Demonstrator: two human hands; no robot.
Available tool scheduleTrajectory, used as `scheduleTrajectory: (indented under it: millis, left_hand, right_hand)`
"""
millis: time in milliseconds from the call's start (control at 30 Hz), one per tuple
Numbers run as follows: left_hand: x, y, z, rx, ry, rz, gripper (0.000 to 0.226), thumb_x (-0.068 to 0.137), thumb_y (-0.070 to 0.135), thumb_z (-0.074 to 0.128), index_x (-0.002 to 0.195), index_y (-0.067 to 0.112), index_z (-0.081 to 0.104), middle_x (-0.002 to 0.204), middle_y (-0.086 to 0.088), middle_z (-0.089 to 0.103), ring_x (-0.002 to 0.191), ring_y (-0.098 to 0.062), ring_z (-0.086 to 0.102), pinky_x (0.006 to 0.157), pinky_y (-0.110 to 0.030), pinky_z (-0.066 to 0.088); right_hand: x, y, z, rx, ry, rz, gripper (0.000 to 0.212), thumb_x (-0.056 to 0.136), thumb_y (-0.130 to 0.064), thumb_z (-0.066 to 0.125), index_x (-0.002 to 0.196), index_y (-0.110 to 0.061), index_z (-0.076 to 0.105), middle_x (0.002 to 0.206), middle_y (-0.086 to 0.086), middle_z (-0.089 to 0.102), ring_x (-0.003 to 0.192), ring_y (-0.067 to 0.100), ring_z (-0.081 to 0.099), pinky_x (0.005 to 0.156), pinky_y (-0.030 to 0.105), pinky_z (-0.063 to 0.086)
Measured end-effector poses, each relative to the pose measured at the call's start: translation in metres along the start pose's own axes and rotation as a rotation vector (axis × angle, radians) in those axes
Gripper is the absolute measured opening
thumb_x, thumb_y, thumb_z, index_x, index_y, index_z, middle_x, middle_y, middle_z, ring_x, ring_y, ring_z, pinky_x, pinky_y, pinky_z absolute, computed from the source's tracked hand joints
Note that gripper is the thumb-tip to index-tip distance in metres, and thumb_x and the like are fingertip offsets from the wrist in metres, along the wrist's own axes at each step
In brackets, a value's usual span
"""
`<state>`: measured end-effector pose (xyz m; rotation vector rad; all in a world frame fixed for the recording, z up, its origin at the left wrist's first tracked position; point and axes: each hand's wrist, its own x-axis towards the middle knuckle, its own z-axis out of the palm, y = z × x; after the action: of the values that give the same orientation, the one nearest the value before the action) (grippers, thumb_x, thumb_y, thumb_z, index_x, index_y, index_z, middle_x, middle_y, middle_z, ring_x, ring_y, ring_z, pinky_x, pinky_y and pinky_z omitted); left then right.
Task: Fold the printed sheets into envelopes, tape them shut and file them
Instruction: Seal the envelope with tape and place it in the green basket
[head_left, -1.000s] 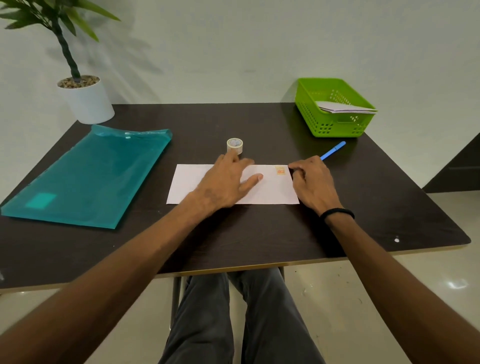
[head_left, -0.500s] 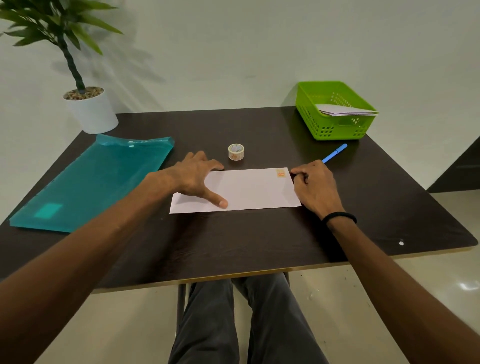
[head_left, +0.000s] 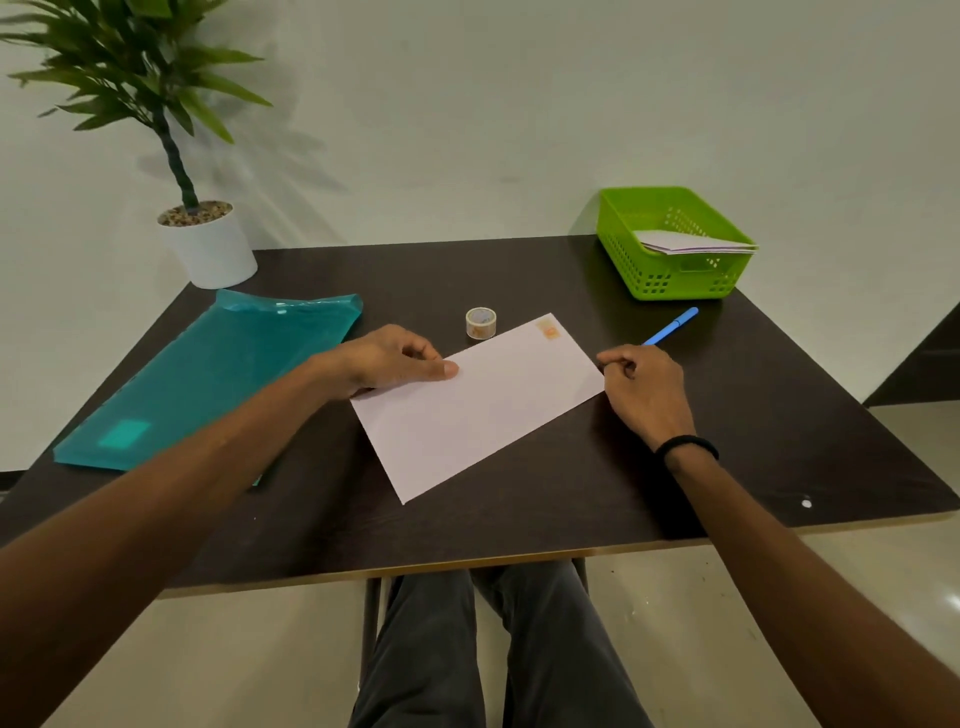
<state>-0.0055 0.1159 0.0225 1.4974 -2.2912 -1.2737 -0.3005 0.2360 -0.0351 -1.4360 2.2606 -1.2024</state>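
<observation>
Lying skewed on the dark table (head_left: 519, 525), the folded sheet (head_left: 478, 405) sat between both hands, probably angled for the next fold. Left hand (head_left: 387, 361) pinched its far-left edge, thumb on top, fingers curled. Right hand (head_left: 644, 387) rested at the right edge with fingers curled; whether it actually gripped paper could not be told. Tape roll (head_left: 480, 322) stood just beyond the sheet, within reach for sealing. Green basket (head_left: 670, 283) already held folded papers.

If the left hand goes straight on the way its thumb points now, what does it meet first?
The left hand points right across the folded sheet, which its thumb already touches. Sliding on, it would probably meet the right hand at the far edge.
</observation>
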Motion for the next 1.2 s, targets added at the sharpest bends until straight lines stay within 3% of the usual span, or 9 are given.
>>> scheduleTrajectory:
  millis: [133, 267, 367, 433, 600, 800, 900, 1033, 1200]
  left_hand:
    - [-0.011, 0.01, -0.005, -0.182, 0.008, 0.012, 0.03, 0.093, 0.043, 0.071, 0.106, 0.016, 0.073, 0.097, -0.001, 0.08, 0.084, -0.018, 0.078, 0.065, -0.028, 0.059]
    - [-0.013, 0.021, -0.003, -0.274, 0.054, 0.069, 0.027, 0.095, 0.039, 0.071, 0.106, 0.015, 0.072, 0.1, -0.003, 0.08, 0.088, -0.02, 0.077, 0.069, -0.031, 0.06]
    - [-0.013, 0.03, 0.002, -0.344, 0.098, 0.094, 0.028, 0.095, 0.04, 0.071, 0.107, 0.016, 0.073, 0.1, -0.002, 0.08, 0.086, -0.019, 0.077, 0.071, -0.033, 0.061]
    - [-0.01, 0.035, 0.006, -0.4, 0.146, 0.097, 0.031, 0.094, 0.044, 0.072, 0.108, 0.017, 0.072, 0.103, -0.003, 0.079, 0.091, -0.024, 0.076, 0.08, -0.039, 0.062]
    - [0.001, 0.057, 0.028, -0.684, 0.313, 0.065, 0.027, 0.095, 0.045, 0.071, 0.103, 0.019, 0.071, 0.111, -0.008, 0.075, 0.102, -0.033, 0.072, 0.09, -0.05, 0.061]
    - [0.024, 0.088, 0.066, -0.929, 0.453, 0.017, 0.018, 0.101, 0.035, 0.067, 0.098, 0.018, 0.067, 0.105, -0.005, 0.074, 0.093, -0.025, 0.071, 0.074, -0.037, 0.061]
    - [0.035, 0.102, 0.079, -0.89, 0.413, 0.075, 0.018, 0.102, 0.031, 0.065, 0.113, 0.017, 0.066, 0.113, -0.006, 0.074, 0.1, -0.023, 0.071, 0.081, -0.038, 0.06]
    - [0.044, 0.122, 0.088, -0.597, 0.251, 0.213, 0.047, 0.099, 0.03, 0.069, 0.142, 0.021, 0.051, 0.116, -0.004, 0.075, 0.104, -0.022, 0.073, 0.093, -0.046, 0.061]
    - [0.049, 0.157, 0.092, -0.433, 0.011, 0.29, 0.088, 0.091, 0.018, 0.079, 0.158, 0.032, 0.024, 0.091, -0.011, 0.077, 0.075, -0.018, 0.075, 0.073, -0.035, 0.063]
  right_hand:
    - [0.0, -0.003, -0.008, 0.137, -0.022, 0.133, 0.029, 0.101, -0.013, 0.053, 0.119, -0.016, 0.075, 0.11, 0.001, 0.071, 0.092, 0.01, 0.066, 0.074, 0.019, 0.054]
    - [-0.004, -0.002, -0.008, 0.294, 0.017, 0.225, 0.029, 0.101, -0.021, 0.059, 0.127, -0.016, 0.07, 0.111, 0.001, 0.074, 0.103, 0.018, 0.07, 0.1, 0.043, 0.058]
    - [-0.012, -0.007, -0.008, 0.541, 0.041, 0.323, 0.042, 0.105, -0.026, 0.06, 0.144, -0.011, 0.057, 0.106, 0.005, 0.074, 0.086, 0.013, 0.07, 0.084, 0.031, 0.062]
    - [-0.019, -0.015, -0.012, 0.684, 0.018, 0.347, 0.04, 0.105, -0.031, 0.062, 0.137, -0.007, 0.062, 0.099, 0.01, 0.075, 0.078, 0.014, 0.07, 0.073, 0.027, 0.061]
    - [-0.036, -0.034, -0.025, 0.667, -0.218, 0.261, 0.039, 0.094, -0.046, 0.074, 0.114, -0.012, 0.072, 0.097, 0.011, 0.079, 0.082, 0.023, 0.076, 0.083, 0.039, 0.065]
    - [-0.04, -0.044, -0.05, 0.763, -0.396, 0.271, 0.034, 0.091, -0.019, 0.081, 0.12, -0.014, 0.065, 0.1, 0.016, 0.08, 0.094, 0.034, 0.078, 0.085, 0.041, 0.066]
    - [-0.029, -0.036, -0.068, 0.765, -0.315, 0.259, 0.036, 0.093, -0.004, 0.075, 0.126, -0.01, 0.062, 0.096, 0.017, 0.08, 0.09, 0.031, 0.079, 0.078, 0.035, 0.066]
    - [-0.006, -0.017, -0.098, 0.639, -0.174, 0.19, 0.037, 0.095, -0.001, 0.073, 0.129, -0.007, 0.063, 0.092, 0.013, 0.08, 0.085, 0.027, 0.08, 0.076, 0.031, 0.065]
    - [0.027, -0.003, -0.137, 0.593, -0.095, 0.188, 0.037, 0.095, 0.001, 0.072, 0.131, -0.001, 0.062, 0.097, 0.019, 0.078, 0.08, 0.025, 0.08, 0.071, 0.027, 0.065]
